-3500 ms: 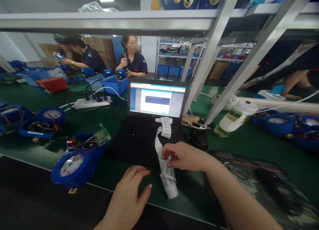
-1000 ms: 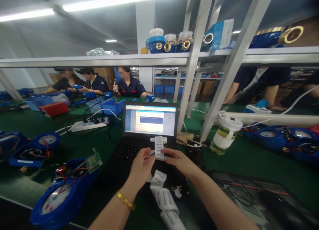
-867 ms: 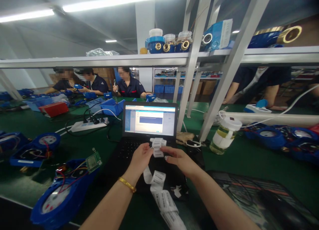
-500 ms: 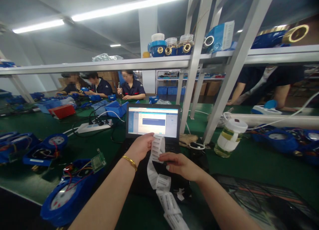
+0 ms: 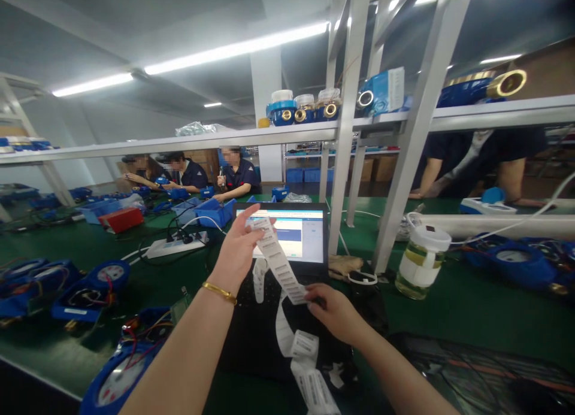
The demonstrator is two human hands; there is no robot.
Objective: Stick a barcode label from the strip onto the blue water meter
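Observation:
A long strip of white barcode labels (image 5: 279, 262) is stretched at a slant between my hands, above a black laptop (image 5: 317, 241) with its screen lit. My left hand (image 5: 242, 242) pinches the strip's upper part in front of the screen; a gold bracelet (image 5: 219, 293) circles that wrist. Lower and to the right, my right hand (image 5: 330, 310) grips the strip's edge between thumb and fingers. Below it, the rest of the strip curls down over the laptop toward me. A short loose end hangs behind, over the keyboard.
Blue water meters (image 5: 117, 379) with exposed wires lie at left, near a white power strip (image 5: 177, 244) and blue bins (image 5: 215, 214). A lidded jar (image 5: 422, 262) stands right of the metal shelf post (image 5: 398, 187). Several co-workers sit or stand across the bench.
My left hand has risen and moved left with the strip's upper end. My right hand has gone slightly down and right, so the strip is now drawn out diagonally. The view has tilted up.

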